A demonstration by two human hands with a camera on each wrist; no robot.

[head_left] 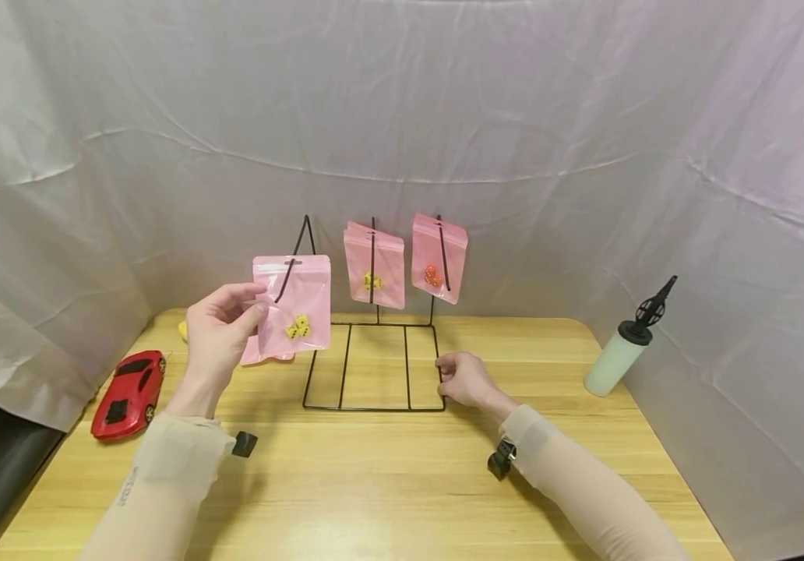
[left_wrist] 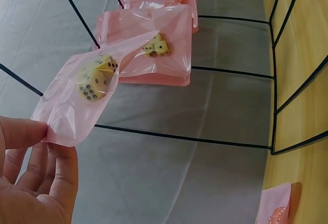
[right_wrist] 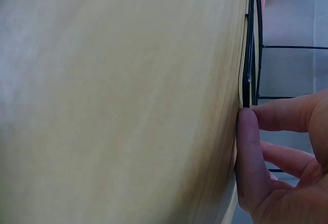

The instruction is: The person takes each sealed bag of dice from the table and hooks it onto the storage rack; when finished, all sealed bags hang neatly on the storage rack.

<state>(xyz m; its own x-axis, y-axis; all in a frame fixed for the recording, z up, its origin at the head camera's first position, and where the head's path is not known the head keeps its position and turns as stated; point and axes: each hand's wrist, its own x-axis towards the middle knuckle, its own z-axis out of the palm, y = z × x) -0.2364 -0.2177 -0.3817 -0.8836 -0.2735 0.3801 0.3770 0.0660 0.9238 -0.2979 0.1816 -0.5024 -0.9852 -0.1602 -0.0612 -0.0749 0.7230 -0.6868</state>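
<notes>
My left hand (head_left: 223, 323) pinches the left edge of a pink zip bag (head_left: 314, 292) with yellow dice (head_left: 299, 327) in it. The left prong of a black wire rack (head_left: 374, 410) runs through the slot at the bag's top. On the middle prong hang pink bags (head_left: 391, 261), the front one with yellow dice; a pink bag (head_left: 424, 241) with orange-red dice hangs from the right prong. Down at the table, my right hand (head_left: 468, 379) grips the right side of the rack's base wire (right_wrist: 246, 80) between thumb and index finger.
Another pink bag (head_left: 253, 354) lies on the wooden table (head_left: 388, 483), partly behind the held bag. To the left is a red toy car (head_left: 128, 395), with a small yellow thing (head_left: 182, 330) behind it. A pale green hand pump (head_left: 615, 358) stands tilted at the right.
</notes>
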